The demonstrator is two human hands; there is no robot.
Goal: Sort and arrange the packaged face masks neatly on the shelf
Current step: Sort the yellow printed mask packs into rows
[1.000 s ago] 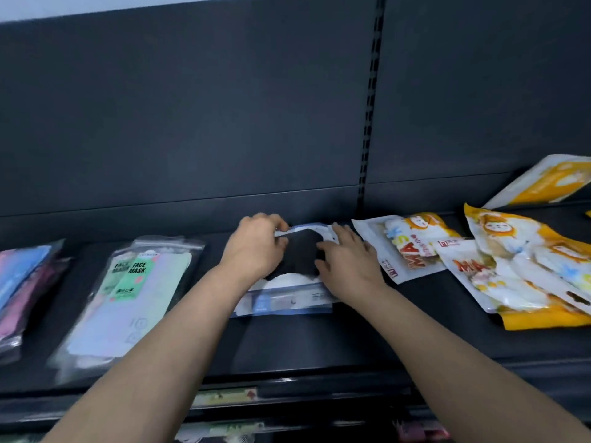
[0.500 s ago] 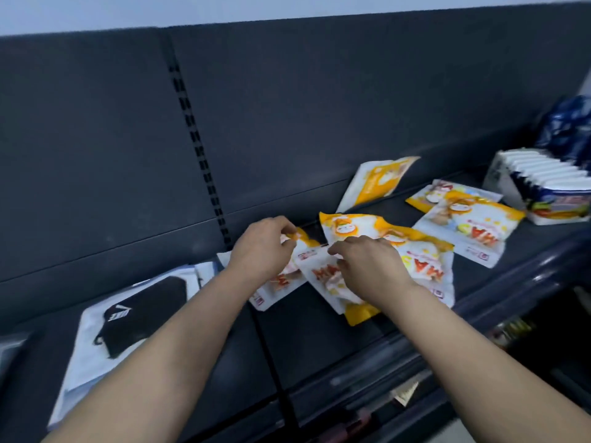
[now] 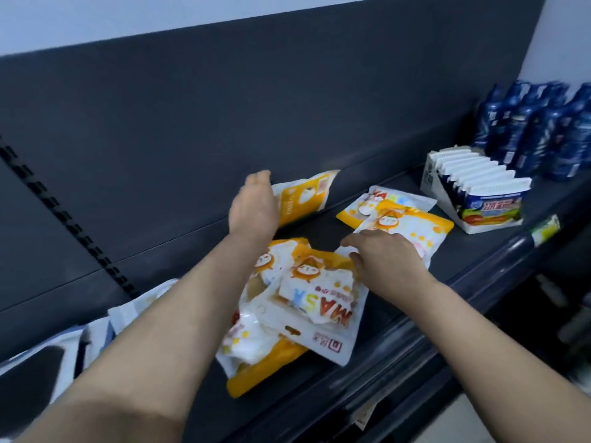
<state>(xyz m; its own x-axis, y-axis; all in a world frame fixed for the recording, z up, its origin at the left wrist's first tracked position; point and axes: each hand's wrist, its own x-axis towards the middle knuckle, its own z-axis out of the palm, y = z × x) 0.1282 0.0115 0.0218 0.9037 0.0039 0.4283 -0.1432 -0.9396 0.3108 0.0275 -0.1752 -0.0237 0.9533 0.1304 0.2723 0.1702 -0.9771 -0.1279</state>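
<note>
Mask packets [image 3: 319, 302] mid-shelf; white carton [image 3: 430, 180], blue bottles [image 3: 537, 129] at right.

Both the left hand [image 3: 254, 207] and the right hand [image 3: 387, 260] are bare, as are both forearms up to the picture's lower edge. The left hand, nearer the back of the shelf [image 3: 447, 282], looks blurred; the right one's knuckles show plainly.

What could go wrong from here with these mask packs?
The pile of yellow packs lies near the shelf front edge; a forearm nudge could slide it off.
The leaning pack by the left hand may flop flat if bumped.
The right hand pinches the upper pack of an overlapping pair; both might drag.
</note>
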